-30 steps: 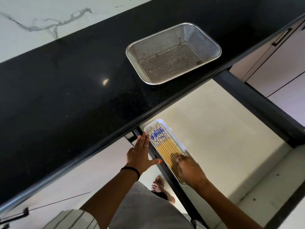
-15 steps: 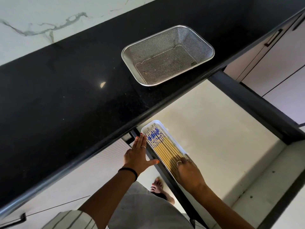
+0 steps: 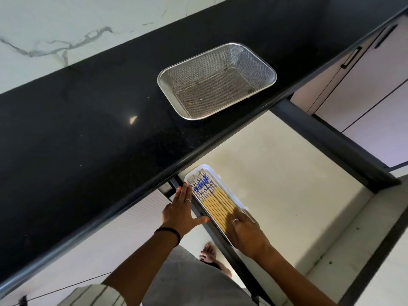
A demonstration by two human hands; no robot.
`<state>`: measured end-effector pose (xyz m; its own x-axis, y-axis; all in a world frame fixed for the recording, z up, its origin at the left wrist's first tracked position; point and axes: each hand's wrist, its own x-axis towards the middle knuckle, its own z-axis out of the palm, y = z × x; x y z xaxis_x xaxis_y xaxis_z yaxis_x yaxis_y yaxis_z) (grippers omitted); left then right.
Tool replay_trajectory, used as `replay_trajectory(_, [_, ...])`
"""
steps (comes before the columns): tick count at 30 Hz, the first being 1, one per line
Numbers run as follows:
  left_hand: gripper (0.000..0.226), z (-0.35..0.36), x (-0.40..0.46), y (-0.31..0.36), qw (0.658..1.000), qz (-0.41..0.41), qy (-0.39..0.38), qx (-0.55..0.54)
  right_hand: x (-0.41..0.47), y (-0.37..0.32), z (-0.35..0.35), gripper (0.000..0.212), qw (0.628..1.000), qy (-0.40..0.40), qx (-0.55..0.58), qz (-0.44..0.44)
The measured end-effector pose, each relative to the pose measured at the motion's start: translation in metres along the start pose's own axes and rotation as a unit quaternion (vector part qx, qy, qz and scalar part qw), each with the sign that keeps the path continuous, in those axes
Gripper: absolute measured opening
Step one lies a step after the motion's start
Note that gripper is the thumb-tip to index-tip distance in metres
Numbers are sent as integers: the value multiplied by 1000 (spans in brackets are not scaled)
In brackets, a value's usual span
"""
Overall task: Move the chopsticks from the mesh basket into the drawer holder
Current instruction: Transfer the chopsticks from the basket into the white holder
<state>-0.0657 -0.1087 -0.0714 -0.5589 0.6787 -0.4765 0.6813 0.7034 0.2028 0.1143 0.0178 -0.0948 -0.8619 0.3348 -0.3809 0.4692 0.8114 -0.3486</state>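
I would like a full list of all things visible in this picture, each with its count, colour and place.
mesh basket: one, silver, on the countertop, no chopsticks inside
countertop: one, black
wall: white marble, behind the countertop
drawer: one, cream inside, dark frame, pulled open
holder: one, white, at the drawer's left side
chopsticks: several, tan with blue-patterned ends, in the holder
cabinet fronts: pale, right
left hand: flat, beside the holder
right hand: on the chopsticks' near ends

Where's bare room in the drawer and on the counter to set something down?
Drawer: the pale floor right of the holder, out to the dark right rail, is bare. Counter: the black top left of the mesh basket is bare. Crowded: the drawer's left edge, where the chopsticks, left hand and right hand meet.
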Motion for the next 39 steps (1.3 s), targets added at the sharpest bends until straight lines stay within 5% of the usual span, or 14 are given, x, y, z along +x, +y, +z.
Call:
replay_trajectory(13, [110,-4,-4,0,1000,14,-21,16,-13,14,-4,45,992,-79,-59,-77])
replay_trajectory(23, [109,-2,-18,-11,996,50,-52,60,-3,2,-5,54,998,-64,-2,27])
replay_trajectory(39, [107,-3,-29,-12,994,56,-58,78,-4,-5,-2,37,999,-13,-21,46])
